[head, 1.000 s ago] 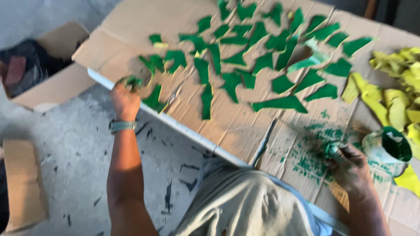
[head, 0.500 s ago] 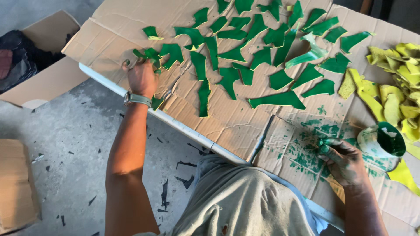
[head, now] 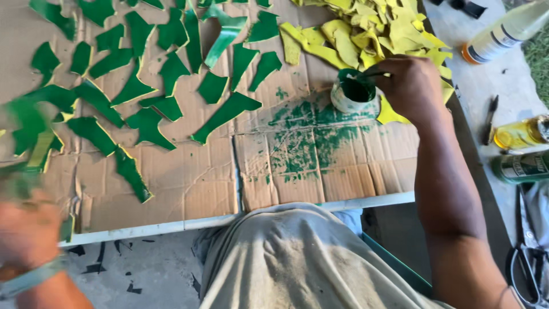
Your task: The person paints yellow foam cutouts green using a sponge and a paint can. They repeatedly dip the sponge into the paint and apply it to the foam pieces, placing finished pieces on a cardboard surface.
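Your right hand [head: 409,86] is up at the small green paint pot [head: 354,91], fingers pinched tight on a thin stick or brush handle [head: 374,74] that pokes into the pot. The tip's buried in the paint, so it's hard to say which it is. The pot sits on the cardboard sheet [head: 189,189] covering the bench [head: 366,201], right at the edge of a messy green paint smear [head: 311,137] on the cardboard.

Your left hand [head: 26,229] is way down in the lower left corner and it's pure blur. There's a greenish smudge right above it, but I can't tell if the hand's holding anything or how wide it is. There's a pale band on that wrist.

Around you: a spread of green painted pieces [head: 148,109] lies all over the left and middle of the cardboard, and a heap of yellow unpainted pieces [head: 377,28] is piled just behind the pot, some touching it. Off to the right, past your forearm, there's a pale bottle with an orange cap [head: 503,34], a yellowish bottle [head: 520,133], a green can [head: 523,167], a dark pen-like thing [head: 489,117] and scissors [head: 529,269] at the bottom corner.
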